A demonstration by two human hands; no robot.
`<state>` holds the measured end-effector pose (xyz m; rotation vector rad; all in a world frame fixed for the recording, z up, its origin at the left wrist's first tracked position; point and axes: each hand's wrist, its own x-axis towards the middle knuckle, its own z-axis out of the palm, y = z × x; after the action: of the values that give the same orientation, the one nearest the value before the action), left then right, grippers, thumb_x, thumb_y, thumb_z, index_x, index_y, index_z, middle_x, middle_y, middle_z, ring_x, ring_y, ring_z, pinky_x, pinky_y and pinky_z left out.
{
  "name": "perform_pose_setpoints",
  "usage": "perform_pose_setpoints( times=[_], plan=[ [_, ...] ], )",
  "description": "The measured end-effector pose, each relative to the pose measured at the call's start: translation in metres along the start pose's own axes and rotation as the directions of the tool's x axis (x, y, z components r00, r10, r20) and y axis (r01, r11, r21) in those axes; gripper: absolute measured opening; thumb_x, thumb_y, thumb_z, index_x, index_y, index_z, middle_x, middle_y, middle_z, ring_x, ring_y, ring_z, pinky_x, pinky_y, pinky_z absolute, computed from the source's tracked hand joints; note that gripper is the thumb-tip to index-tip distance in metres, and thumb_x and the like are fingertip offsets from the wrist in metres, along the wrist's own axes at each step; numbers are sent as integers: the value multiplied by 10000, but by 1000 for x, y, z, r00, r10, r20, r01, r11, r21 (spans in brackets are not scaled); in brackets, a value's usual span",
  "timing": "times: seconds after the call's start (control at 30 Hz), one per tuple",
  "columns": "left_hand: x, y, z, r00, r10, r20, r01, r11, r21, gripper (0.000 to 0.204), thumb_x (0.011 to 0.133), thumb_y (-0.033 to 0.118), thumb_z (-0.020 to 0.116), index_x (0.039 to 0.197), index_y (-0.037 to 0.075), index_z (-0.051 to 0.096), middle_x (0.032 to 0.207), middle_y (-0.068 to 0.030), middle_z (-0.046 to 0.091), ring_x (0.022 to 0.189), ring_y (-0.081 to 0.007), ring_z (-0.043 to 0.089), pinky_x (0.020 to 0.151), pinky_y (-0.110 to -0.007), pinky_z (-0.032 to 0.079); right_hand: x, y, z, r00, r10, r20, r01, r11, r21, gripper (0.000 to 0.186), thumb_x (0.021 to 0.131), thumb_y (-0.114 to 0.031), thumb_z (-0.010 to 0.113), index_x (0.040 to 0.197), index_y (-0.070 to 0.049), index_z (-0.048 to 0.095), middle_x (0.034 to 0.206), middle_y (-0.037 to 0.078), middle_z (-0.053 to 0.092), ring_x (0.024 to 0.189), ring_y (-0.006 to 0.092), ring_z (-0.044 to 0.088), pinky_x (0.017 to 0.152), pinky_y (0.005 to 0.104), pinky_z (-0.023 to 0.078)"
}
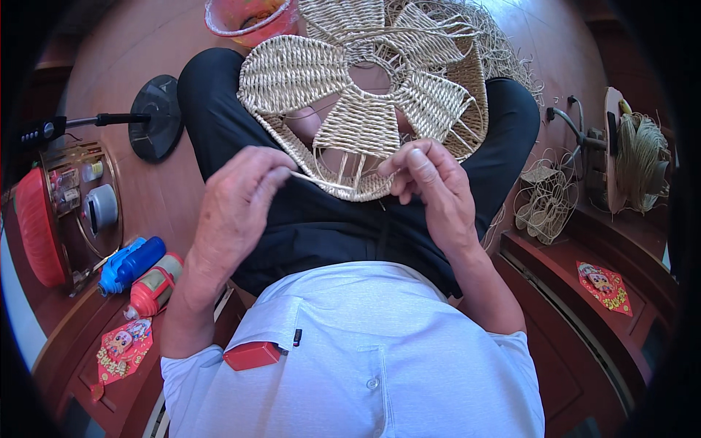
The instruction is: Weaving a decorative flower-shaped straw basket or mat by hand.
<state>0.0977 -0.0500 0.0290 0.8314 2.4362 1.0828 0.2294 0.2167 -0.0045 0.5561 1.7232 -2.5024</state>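
Observation:
On my lap lies a woven straw basket (292,77) with petal-shaped panels around a round hole. Its nearest petal (358,124) is tightly woven above, with bare upright stakes (352,169) showing toward the near rim. My left hand (241,197) is left of these stakes, thumb and fingers closed on a straw cord (315,180) that runs right toward them. My right hand (438,186) is at the petal's lower right edge with its fingers pinched; what they hold is hidden. Another petal (438,102) on the right also has bare stakes and loose ends.
Loose straw cord (504,44) is heaped beyond the basket. A red basin (252,18) stands at the far left, near a round black stand base (155,117). At left lie a blue bottle (135,264) and a red-and-green bottle (155,286). A cord bundle (639,160) hangs at right.

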Motion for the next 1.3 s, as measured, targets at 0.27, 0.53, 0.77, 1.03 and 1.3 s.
perform_pose_setpoints(
  times=[0.27, 0.53, 0.77, 1.03, 1.3],
  plan=[
    [22, -24, -8, 933, 332, -138, -221, 832, 509, 133, 1016, -3, 735, 1145, 22, 718, 1049, -138, 693, 977, -365, 713, 845, -455, 574, -2, 6, 30, 920, -316, 231, 352, 413, -840, 290, 1017, -43, 736, 1301, -42, 675, 1121, 117, 777, 880, 276, 796, 749, 379, 629],
    [24, -23, 32, 967, 245, -66, -217, 934, 284, 109, 994, 20, 746, 1101, 34, 734, 1159, -153, 694, 1101, -363, 713, 959, -467, 575, 10, 20, 38, 930, -170, 325, 352, 168, -921, 838, 1025, -63, 647, 1778, -16, 283, 1171, 207, 754, 859, 349, 807, 725, 484, 644],
    [21, -25, 38, 971, 188, -146, -150, 961, 234, 86, 1014, 34, 725, 1096, 12, 740, 1293, -166, 722, 1194, -380, 716, 1034, -472, 571, 22, 25, 43, 940, -178, 293, 329, 231, -916, 874, 1017, -72, 656, 1784, 0, 243, 1196, 246, 775, 837, 400, 803, 718, 519, 643],
    [17, -13, 37, 984, 172, -54, -147, 939, 310, 94, 992, 60, 747, 1083, 44, 761, 1246, -113, 743, 1150, -335, 707, 1028, -462, 529, 9, 28, 26, 783, -385, 488, 575, 151, -804, 622, 948, -24, 770, 1556, -44, 636, 1061, 129, 821, 815, 257, 813, 697, 383, 647],
    [12, -6, 47, 921, 386, -50, -343, 867, 362, 166, 943, 80, 815, 1101, 101, 770, 1173, -54, 748, 1108, -296, 695, 1022, -458, 496, -25, 13, -1, 881, -397, 256, 454, 560, -693, 222, 903, 83, 762, 1088, -12, 839, 955, 128, 832, 853, 272, 827, 756, 346, 648]
  ],
)
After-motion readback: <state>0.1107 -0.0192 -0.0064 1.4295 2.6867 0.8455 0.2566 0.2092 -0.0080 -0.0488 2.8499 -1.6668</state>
